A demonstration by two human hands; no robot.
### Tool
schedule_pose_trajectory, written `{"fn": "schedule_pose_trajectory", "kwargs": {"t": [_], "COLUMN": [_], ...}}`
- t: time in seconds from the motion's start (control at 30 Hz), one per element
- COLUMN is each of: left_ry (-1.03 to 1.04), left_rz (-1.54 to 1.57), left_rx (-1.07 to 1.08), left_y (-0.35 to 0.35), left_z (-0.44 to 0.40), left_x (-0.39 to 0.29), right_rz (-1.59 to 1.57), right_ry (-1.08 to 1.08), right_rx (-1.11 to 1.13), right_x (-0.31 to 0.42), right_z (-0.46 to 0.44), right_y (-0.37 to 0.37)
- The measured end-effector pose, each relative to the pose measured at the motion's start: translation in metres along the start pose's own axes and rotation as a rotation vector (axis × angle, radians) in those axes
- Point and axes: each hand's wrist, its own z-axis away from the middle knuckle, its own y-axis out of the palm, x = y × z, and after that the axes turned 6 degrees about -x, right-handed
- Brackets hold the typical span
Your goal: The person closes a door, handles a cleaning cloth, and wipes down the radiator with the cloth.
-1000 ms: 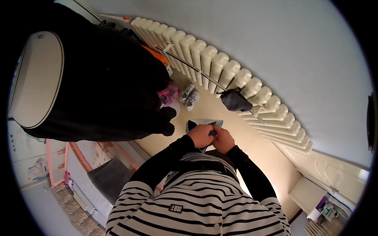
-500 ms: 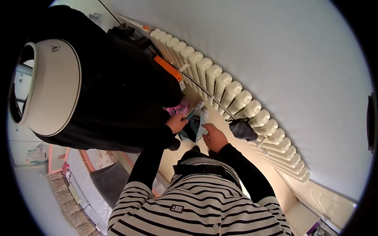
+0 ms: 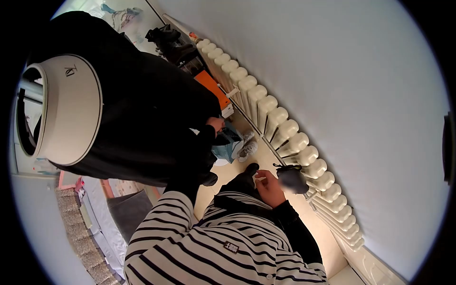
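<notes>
My left hand (image 3: 216,124) is stretched forward beside the black clothing, its fingers closed on the top edge of a teal bag (image 3: 227,148). The bag hangs in front of grey shoes (image 3: 248,146) on the floor. Nearer my waist, my right hand (image 3: 270,187) holds nothing, with its fingers bent and a little apart. Just right of it, a dark grey pouch (image 3: 291,179) hangs from the rail along the radiator.
A white radiator (image 3: 287,130) runs diagonally along the wall. Black clothing (image 3: 142,114) and a white visor (image 3: 73,109) fill the left. Beyond are an orange box (image 3: 212,89) and dark shoes (image 3: 173,45). A grey cushion (image 3: 130,213) lies at lower left.
My hands have moved apart. The left has carried the bag forward and left, away from my body; the right has let go of it and drawn back toward my waist.
</notes>
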Motion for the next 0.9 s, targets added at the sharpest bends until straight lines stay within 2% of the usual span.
{"fn": "schedule_pose_trajectory", "kwargs": {"t": [0.03,0.1,0.13,0.17,0.23,0.37,0.4,0.47,0.57,0.63,0.7,0.77,0.83,0.9], "left_ry": [-0.01,0.104,0.207,0.277,0.317,0.223,0.203,0.194,0.236,0.298,0.256,0.113,0.106,0.128], "left_rz": [0.059,-0.487,-0.918,-1.221,-1.462,-1.306,-1.279,-1.24,-1.077,-0.824,-0.498,-0.1,-0.159,-0.218], "left_rx": [-0.037,-0.053,-0.052,-0.069,-0.115,-0.202,-0.212,-0.21,-0.318,-0.315,-0.301,-0.275,-0.139,-0.043], "left_y": [0.006,0.009,0.009,0.011,0.009,0.003,0.003,0.005,0.012,0.007,0.014,0.018,0.011,0.011], "left_z": [-0.012,-0.03,-0.041,-0.049,-0.06,-0.124,-0.14,-0.168,-0.201,-0.251,-0.242,-0.205,-0.161,-0.152], "left_x": [-0.001,-0.013,-0.022,-0.029,-0.042,-0.049,-0.053,-0.063,-0.068,-0.054,-0.063,-0.091,-0.121,-0.126], "right_rz": [0.017,0.051,0.054,0.094,0.18,0.209,0.1,0.089,0.052,0.032,0.023,0.037,0.044,0.046], "right_ry": [-0.001,0.002,0.007,0.001,-0.012,0.021,0.072,0.095,0.127,0.155,0.191,0.204,0.203,0.192], "right_rx": [-0.012,-0.047,-0.087,-0.119,-0.174,-0.202,-0.226,-0.257,-0.308,-0.335,-0.35,-0.36,-0.37,-0.379], "right_x": [0.003,0.009,0.012,0.007,-0.006,0.015,0.024,0.028,0.031,0.032,0.033,0.038,0.039,0.038], "right_z": [-0.002,-0.003,-0.002,-0.003,-0.006,-0.01,-0.011,-0.014,-0.015,-0.016,-0.016,-0.018,-0.022,-0.024], "right_y": [-0.002,-0.008,-0.012,-0.015,-0.019,-0.023,-0.022,-0.019,-0.016,-0.014,-0.014,-0.013,-0.012,-0.011]}}
